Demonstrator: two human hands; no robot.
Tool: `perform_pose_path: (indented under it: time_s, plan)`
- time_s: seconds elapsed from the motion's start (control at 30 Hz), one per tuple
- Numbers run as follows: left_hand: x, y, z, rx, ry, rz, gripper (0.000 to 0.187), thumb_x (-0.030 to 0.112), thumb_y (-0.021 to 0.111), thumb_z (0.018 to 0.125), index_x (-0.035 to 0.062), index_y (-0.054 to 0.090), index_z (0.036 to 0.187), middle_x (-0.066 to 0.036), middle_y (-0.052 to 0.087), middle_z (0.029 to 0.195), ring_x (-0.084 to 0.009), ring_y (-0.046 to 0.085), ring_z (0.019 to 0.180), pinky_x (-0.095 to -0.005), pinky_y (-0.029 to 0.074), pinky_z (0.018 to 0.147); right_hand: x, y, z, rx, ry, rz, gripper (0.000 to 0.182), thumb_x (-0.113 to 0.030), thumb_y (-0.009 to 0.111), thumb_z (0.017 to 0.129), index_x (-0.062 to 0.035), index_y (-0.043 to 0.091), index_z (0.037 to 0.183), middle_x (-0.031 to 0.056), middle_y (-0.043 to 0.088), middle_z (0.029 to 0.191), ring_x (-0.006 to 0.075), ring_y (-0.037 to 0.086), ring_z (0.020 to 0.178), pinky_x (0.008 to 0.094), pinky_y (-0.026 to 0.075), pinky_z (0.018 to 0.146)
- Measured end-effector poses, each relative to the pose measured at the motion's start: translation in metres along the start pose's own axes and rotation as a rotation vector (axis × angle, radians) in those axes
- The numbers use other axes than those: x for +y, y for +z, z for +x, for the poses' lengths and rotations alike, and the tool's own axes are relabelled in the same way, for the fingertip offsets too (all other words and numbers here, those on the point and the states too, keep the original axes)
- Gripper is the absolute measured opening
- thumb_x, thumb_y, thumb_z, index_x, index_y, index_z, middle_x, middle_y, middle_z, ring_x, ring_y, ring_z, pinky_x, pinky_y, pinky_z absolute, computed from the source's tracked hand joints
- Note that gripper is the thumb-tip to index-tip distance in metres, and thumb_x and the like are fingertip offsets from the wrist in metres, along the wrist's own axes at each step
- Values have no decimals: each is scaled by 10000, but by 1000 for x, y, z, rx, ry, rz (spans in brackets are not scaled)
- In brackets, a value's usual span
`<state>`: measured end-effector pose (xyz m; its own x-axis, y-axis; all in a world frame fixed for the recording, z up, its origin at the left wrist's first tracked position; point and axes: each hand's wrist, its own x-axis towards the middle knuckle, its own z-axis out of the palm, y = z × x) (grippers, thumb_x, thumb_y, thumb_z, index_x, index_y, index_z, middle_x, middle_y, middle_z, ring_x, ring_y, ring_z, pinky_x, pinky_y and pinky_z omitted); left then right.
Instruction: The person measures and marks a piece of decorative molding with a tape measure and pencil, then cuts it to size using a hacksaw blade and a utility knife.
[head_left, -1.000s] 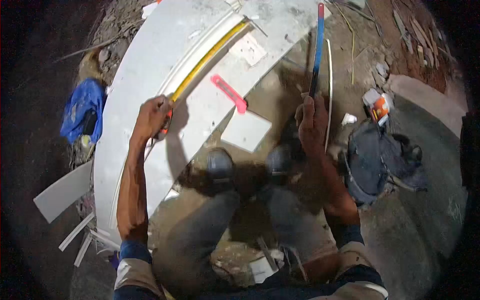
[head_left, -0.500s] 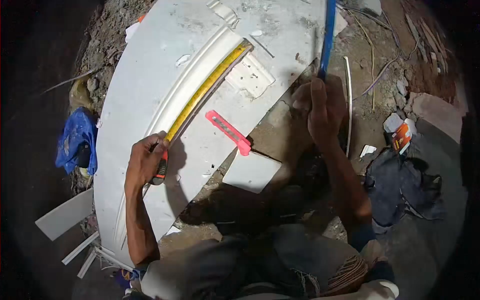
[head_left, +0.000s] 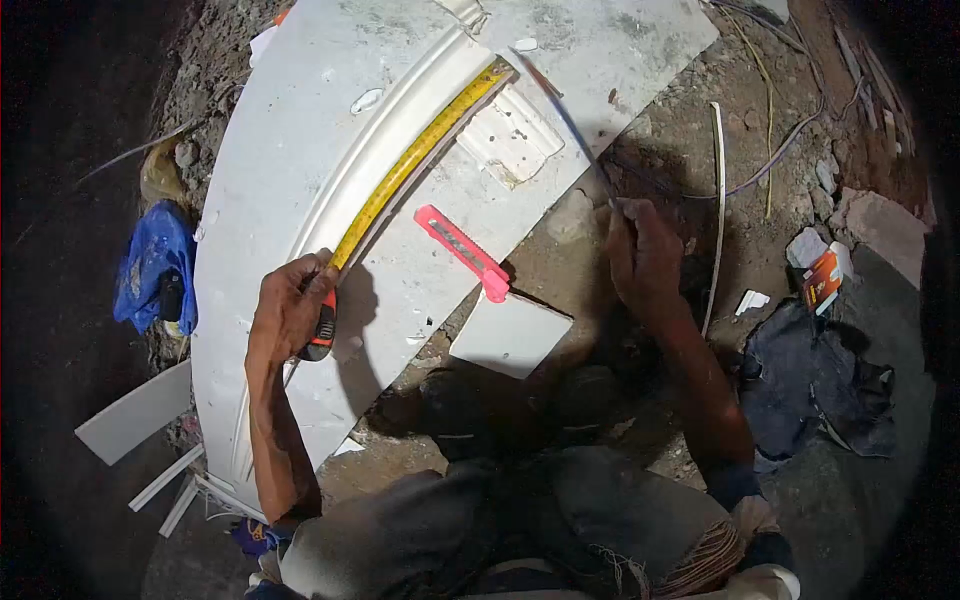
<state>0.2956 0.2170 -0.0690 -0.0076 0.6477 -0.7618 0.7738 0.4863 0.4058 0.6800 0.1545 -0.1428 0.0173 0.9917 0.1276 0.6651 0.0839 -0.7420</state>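
Observation:
My left hand (head_left: 290,307) is closed around a tape measure (head_left: 320,333) with a red and black case. Its yellow blade (head_left: 415,158) lies extended along a curved white moulding (head_left: 375,135), the far end near the moulding's top. In my right hand (head_left: 645,255) is a long thin rod-like tool (head_left: 580,135), its tip pointing up and left near the blade's far end. A pink box cutter (head_left: 462,250) rests on the white board (head_left: 290,150), partly over a square white piece (head_left: 510,335). Beside the blade lies a short moulding piece (head_left: 510,137).
A blue plastic bag (head_left: 157,265) lies left of the board. White strips (head_left: 165,477) are at the lower left. Dark cloth (head_left: 815,385) and an orange packet (head_left: 822,280) lie on the right, with wires (head_left: 768,150) on the rubble ground.
The tool in my right hand has swung from upright to a slant, its tip now near the blade's far end. My left hand still holds the tape measure. The view has shifted slightly.

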Motion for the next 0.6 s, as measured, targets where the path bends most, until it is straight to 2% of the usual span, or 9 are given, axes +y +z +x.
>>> perform_pose_path:
  time_s: [0.03,0.1,0.17,0.2,0.23,0.3,0.43,0.53,0.6]
  plan:
    - [-4,0,2,-17,-4,-24,293,273,619,947,-19,639,944,18,548,755,-84,466,707,-255,421,674,-1,1,-1,1,7,2,158,-76,519,946,6,585,1063,143,617,771,217,623,639,327,490,586]
    - [-6,0,3,-36,-10,-44,295,269,622,945,-25,636,951,19,554,768,-84,471,716,-257,424,682,-3,1,0,-34,6,-46,172,-33,550,900,-2,583,1065,197,625,831,333,639,678,375,509,627]
    - [-3,-2,3,-53,-38,-60,324,266,629,943,-38,644,1053,-2,599,824,-92,507,766,-260,441,726,0,5,-3,-71,25,-68,202,-20,559,881,-6,577,1082,204,623,837,352,637,689,386,510,630]
    - [0,-2,2,-52,-40,-56,324,266,629,943,-38,644,1053,-2,599,824,-92,507,766,-260,441,726,0,7,-4,-109,39,-91,235,-7,569,863,-10,572,1098,210,622,843,372,634,701,397,510,634]
    - [5,-1,0,-18,-47,-21,341,261,631,941,-38,637,1104,-12,615,850,-96,524,787,-261,448,748,1,9,-4,-108,42,-87,235,-7,569,863,-10,572,1098,210,622,843,372,634,701,397,510,634]
    - [5,0,0,15,-56,16,364,256,633,940,-39,629,1155,-22,632,875,-99,541,808,-263,456,770,1,11,-1,-244,176,-75,246,-83,589,863,-42,557,1104,204,628,984,392,636,847,476,512,718]
    - [-7,0,3,-9,-17,-100,376,253,622,946,-41,619,1180,-34,646,901,-104,561,841,-267,463,801,-9,17,16,-199,200,-8,248,-85,600,852,-36,556,1091,210,614,936,394,625,831,474,503,697]
    - [-8,-4,7,-58,-20,-69,356,251,617,949,-41,629,1152,-30,645,892,-98,556,833,-266,462,797,-7,23,26,-281,264,-25,243,-93,601,845,-31,554,1075,215,606,904,397,623,829,472,501,694]
    - [-6,-5,7,-102,-52,-40,341,247,615,950,-40,636,1134,-29,645,885,-95,553,828,-265,461,796,-2,31,30,-91,-30,-28,175,-36,623,835,-45,557,997,187,585,827,385,607,710,444,484,607]
